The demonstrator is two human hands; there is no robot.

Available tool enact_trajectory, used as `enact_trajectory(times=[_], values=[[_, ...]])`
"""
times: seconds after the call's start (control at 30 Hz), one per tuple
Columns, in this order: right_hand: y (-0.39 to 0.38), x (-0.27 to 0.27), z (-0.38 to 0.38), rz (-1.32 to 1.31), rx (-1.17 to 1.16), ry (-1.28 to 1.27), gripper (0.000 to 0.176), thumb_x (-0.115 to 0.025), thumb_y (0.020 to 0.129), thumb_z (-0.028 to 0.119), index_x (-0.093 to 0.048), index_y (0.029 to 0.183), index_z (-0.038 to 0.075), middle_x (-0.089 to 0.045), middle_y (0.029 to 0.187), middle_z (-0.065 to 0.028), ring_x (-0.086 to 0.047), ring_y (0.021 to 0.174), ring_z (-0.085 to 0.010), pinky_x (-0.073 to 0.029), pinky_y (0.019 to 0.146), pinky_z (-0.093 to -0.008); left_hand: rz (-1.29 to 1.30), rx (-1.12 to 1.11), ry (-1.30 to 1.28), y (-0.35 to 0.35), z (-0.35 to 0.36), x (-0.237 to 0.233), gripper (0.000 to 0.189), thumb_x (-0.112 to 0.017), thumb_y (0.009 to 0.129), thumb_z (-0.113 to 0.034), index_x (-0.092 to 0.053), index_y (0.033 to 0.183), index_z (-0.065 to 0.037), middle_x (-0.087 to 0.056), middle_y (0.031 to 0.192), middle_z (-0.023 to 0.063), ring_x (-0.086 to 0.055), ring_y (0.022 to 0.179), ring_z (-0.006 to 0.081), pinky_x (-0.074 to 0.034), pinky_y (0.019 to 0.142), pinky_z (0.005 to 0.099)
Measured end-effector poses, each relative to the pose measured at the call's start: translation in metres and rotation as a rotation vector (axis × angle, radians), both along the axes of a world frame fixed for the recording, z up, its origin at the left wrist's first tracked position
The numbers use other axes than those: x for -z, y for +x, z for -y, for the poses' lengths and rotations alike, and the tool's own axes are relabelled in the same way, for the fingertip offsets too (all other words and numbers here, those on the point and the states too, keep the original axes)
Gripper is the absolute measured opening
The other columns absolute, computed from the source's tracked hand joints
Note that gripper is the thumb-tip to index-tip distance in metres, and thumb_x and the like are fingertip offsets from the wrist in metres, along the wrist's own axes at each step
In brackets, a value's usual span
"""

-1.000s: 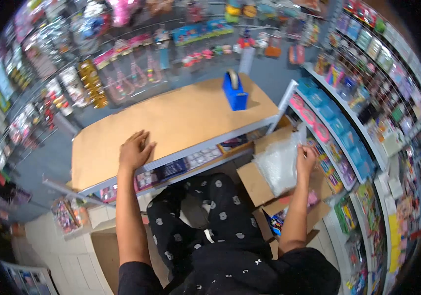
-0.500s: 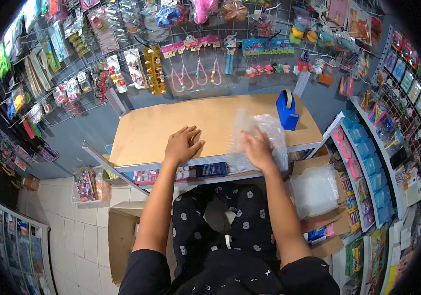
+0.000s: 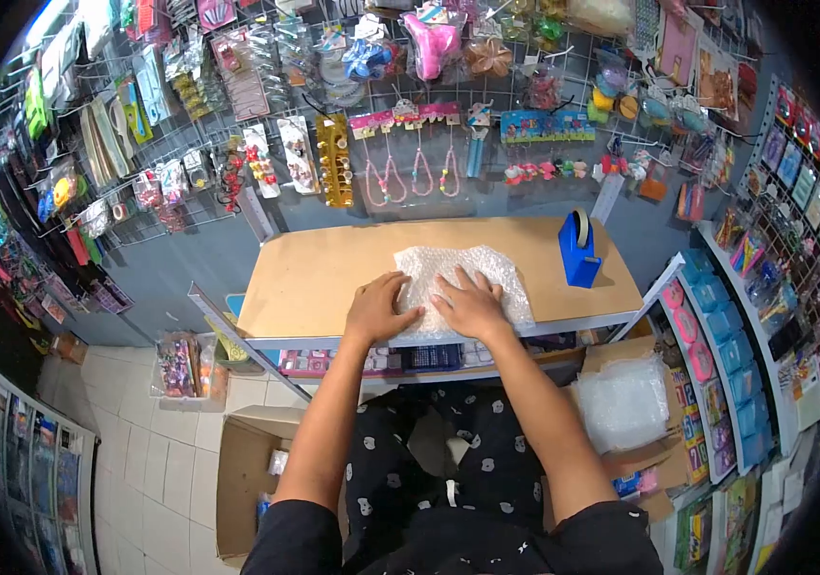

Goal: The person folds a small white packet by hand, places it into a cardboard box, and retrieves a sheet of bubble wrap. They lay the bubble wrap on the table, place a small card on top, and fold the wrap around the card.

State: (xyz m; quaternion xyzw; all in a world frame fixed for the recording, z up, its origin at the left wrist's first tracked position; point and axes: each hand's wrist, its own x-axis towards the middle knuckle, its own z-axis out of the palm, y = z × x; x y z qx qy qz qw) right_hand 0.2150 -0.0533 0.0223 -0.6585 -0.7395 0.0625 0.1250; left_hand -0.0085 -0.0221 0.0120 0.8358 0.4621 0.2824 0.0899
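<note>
A sheet of bubble wrap (image 3: 486, 264) lies on the wooden table (image 3: 319, 264), its near edge reaching the table's front. My left hand (image 3: 379, 309) rests at the left edge of the sheet, fingers apart, with nothing in its grasp. On top of the wrap, my right hand (image 3: 470, 305) lies flat with spread fingers. The two thumbs point toward each other with a small gap between them. To the right of the sheet stands a blue tape dispenser (image 3: 578, 257) with a roll of tape in it.
An open cardboard box (image 3: 237, 479) is on the floor at the left. At the right, another box holds a stack of bubble wrap (image 3: 623, 407). A clear bin (image 3: 189, 383) stands on the tiles. Hanging goods cover the wall rack behind the table.
The bubble wrap has moved left to the middle of the table and lies flatter. My right hand has moved left with it, and my left hand now touches its edge. The view has shifted.
</note>
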Motion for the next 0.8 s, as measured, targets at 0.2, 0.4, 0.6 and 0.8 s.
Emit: enact_trajectory(times=[0.2,0.4,0.6,0.8], values=[[0.067,0.007,-0.022,-0.155,0.095,0.293,0.045,-0.062,0.098,0.047,-0.071,0.130,0.016,-0.057,0.148,-0.0171,-0.051,0.136,-0.0385,-0.039,0.112,-0.0585,-0.022,-0.048,-0.045,-0.002,-0.007,0.005,0.076,-0.074,0.081,-0.048,-0.063,0.142,-0.003,-0.054,0.155,0.0204,-0.051,0.143,0.0353,-0.035,0.120,0.0478],[0.144,0.044,-0.074,-0.428,0.227,0.363,0.039,-0.080,0.086,0.038,-0.075,0.113,0.010,-0.070,0.116,-0.0175,-0.065,0.115,-0.0353,-0.051,0.101,-0.0450,-0.013,-0.090,-0.052,-0.003,-0.006,0.007,0.079,-0.073,0.079,-0.046,-0.062,0.143,-0.002,-0.051,0.156,0.0215,-0.048,0.146,0.0359,-0.032,0.122,0.0486],[0.124,0.017,-0.035,-0.327,0.055,0.402,0.043,-0.085,0.080,0.043,-0.078,0.111,0.013,-0.071,0.119,-0.0104,-0.064,0.117,-0.0321,-0.049,0.103,-0.0448,-0.025,-0.111,-0.102,-0.002,-0.010,0.006,0.080,-0.072,0.079,-0.049,-0.062,0.143,-0.003,-0.049,0.159,0.0200,-0.045,0.148,0.0339,-0.030,0.123,0.0495],[0.122,0.015,-0.037,-0.288,0.091,0.372,0.045,-0.086,0.078,0.043,-0.080,0.113,0.016,-0.070,0.119,-0.0075,-0.064,0.117,-0.0299,-0.049,0.103,-0.0440,-0.142,-0.153,-0.103,-0.014,-0.012,-0.012,0.068,-0.068,0.088,-0.057,-0.065,0.143,-0.016,-0.051,0.158,0.0159,-0.046,0.147,0.0316,-0.031,0.119,0.0476]])
